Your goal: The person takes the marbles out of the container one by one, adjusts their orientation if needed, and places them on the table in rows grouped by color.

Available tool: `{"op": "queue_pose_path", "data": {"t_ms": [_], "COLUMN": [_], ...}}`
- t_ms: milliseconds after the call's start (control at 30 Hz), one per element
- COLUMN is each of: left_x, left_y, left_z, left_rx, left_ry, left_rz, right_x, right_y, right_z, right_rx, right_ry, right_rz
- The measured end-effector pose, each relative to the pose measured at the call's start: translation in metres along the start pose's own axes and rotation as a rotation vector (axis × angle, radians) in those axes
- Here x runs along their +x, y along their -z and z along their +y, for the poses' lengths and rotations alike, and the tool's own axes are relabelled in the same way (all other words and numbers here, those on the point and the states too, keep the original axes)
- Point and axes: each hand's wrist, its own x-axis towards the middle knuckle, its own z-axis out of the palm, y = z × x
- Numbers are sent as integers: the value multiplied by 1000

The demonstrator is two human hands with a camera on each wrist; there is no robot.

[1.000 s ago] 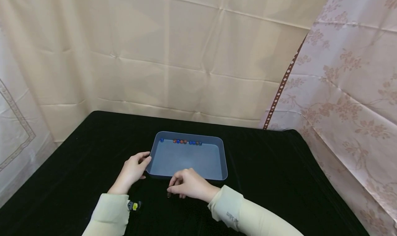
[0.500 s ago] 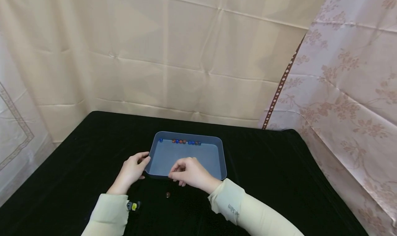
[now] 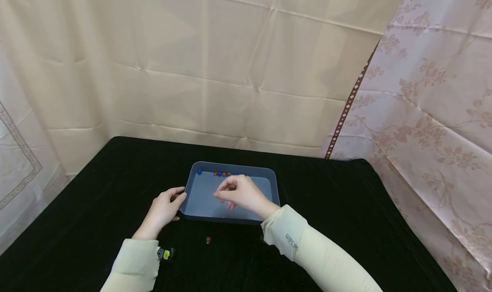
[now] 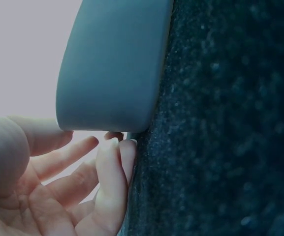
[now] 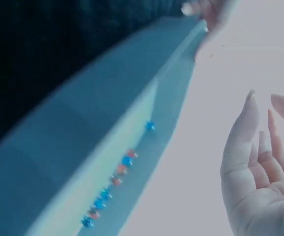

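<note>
A blue-grey tray lies on the black cloth, several blue and orange-brown marbles lined along its far inner wall. My left hand touches the tray's left end. In the left wrist view, the fingertips rest beside the tray's outer wall, not wrapped round it. My right hand is over the tray, thumb and forefinger brought together. The right wrist view shows a small gap between those fingertips and no clear marble there. One brownish marble sits on the cloth in front of the tray.
Black cloth surrounds the tray on the table. A small dark device with a yellow part is at my left cuff. Beige curtain hangs behind, and floral cloth hangs at the right.
My right hand has risen from beside the marble on the cloth and moved forward over the tray. The marble there is now uncovered. My left hand stays at the tray's end.
</note>
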Motion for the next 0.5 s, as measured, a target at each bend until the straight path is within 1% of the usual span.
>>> {"op": "queue_pose_path", "data": {"t_ms": [133,300,500], "left_x": [-1,-1,-1], "left_y": [0,0,0], "left_z": [0,0,1], "left_rx": [-1,-6,-7], "left_ry": [-3,-4,2], "left_rz": [0,0,-1], "right_x": [4,9,11], "right_y": [14,29,44], "right_z": [-8,-18,-24], "right_rx": [34,65,101], "right_ry": [5,24,8], "right_rz": [27,80,136]}}
